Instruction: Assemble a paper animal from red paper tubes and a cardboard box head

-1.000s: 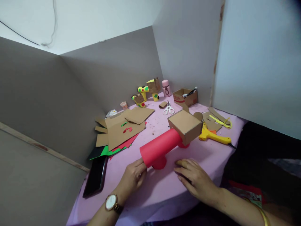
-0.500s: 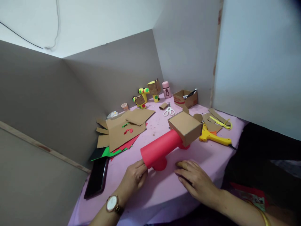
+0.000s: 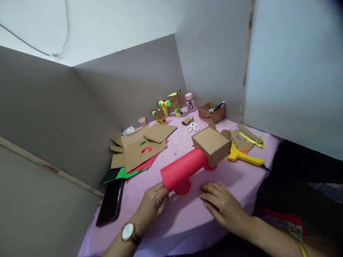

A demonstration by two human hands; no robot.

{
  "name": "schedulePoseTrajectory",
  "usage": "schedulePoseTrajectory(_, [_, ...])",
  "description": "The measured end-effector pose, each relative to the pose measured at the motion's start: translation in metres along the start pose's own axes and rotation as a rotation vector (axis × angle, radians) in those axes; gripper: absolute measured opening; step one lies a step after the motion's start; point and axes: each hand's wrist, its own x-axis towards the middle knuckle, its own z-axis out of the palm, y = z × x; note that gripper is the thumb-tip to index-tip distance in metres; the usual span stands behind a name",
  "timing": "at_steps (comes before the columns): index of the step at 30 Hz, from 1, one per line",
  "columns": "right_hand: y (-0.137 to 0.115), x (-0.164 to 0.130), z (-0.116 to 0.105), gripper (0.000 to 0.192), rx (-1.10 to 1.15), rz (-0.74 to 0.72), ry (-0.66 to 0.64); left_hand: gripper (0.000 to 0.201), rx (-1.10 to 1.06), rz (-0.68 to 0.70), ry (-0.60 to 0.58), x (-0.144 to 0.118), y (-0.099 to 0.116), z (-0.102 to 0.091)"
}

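A red paper tube (image 3: 184,167) with a cardboard box head (image 3: 211,141) and red legs stands on the pink tablecloth like an animal figure. Round cardboard ears stick up behind the box. My left hand (image 3: 157,198) is closed at the tube's near end, its fingertips hidden at or inside the opening. To the right of the figure, my right hand (image 3: 223,203) lies on the cloth, fingers apart and holding nothing. Just beyond the box head is a yellow glue gun (image 3: 245,157).
Cardboard sheets (image 3: 136,157) with red and green paper lie left, beside a dark phone (image 3: 110,201). White-handled scissors (image 3: 193,126), yellow spotted animal figures (image 3: 175,103), a pink flask (image 3: 189,102) and an open carton (image 3: 211,113) stand farther back. Grey partitions enclose the table.
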Motion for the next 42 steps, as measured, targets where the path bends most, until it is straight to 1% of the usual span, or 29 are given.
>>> schedulePoseTrajectory(10, [0.002, -0.001, 0.002, 0.027, -0.001, -0.008, -0.011, 0.030, 0.012, -0.009, -0.005, -0.002, -0.002, 0.001])
schedulePoseTrajectory(18, [0.001, 0.000, 0.001, 0.026, 0.010, -0.011, -0.024, 0.032, 0.029, -0.005, 0.044, -0.003, -0.003, 0.004])
schedulePoseTrajectory(25, [0.000, -0.001, 0.001, 0.027, 0.013, -0.008, -0.020, 0.040, 0.035, 0.003, 0.084, -0.009, -0.006, 0.005])
schedulePoseTrajectory(30, [0.001, 0.000, 0.004, 0.025, 0.030, -0.013, -0.009, 0.049, 0.078, -0.005, 0.156, -0.025, -0.010, 0.006])
schedulePoseTrajectory(33, [0.000, -0.001, 0.004, 0.024, 0.052, -0.018, 0.006, 0.056, 0.125, -0.048, 0.236, -0.042, -0.012, 0.006])
schedulePoseTrajectory(35, [-0.001, -0.004, 0.002, 0.025, 0.080, -0.032, 0.023, 0.057, 0.130, -0.103, 0.293, -0.056, -0.014, 0.008])
schedulePoseTrajectory(37, [0.001, -0.008, -0.005, 0.025, 0.134, -0.028, 0.105, 0.056, 0.124, -0.191, 0.332, -0.069, -0.018, 0.011])
schedulePoseTrajectory(38, [0.004, -0.009, -0.010, 0.025, 0.168, -0.007, 0.192, 0.055, 0.129, -0.250, 0.346, -0.074, -0.020, 0.013])
schedulePoseTrajectory(40, [0.014, -0.006, -0.022, 0.030, 0.249, 0.073, 0.436, 0.055, 0.160, -0.399, 0.373, -0.079, -0.021, 0.017])
schedulePoseTrajectory(41, [0.022, -0.002, -0.029, 0.036, 0.305, 0.132, 0.570, 0.058, 0.178, -0.475, 0.379, -0.079, -0.020, 0.019])
schedulePoseTrajectory(42, [0.030, 0.005, -0.036, 0.046, 0.378, 0.183, 0.655, 0.064, 0.184, -0.542, 0.377, -0.077, -0.018, 0.020])
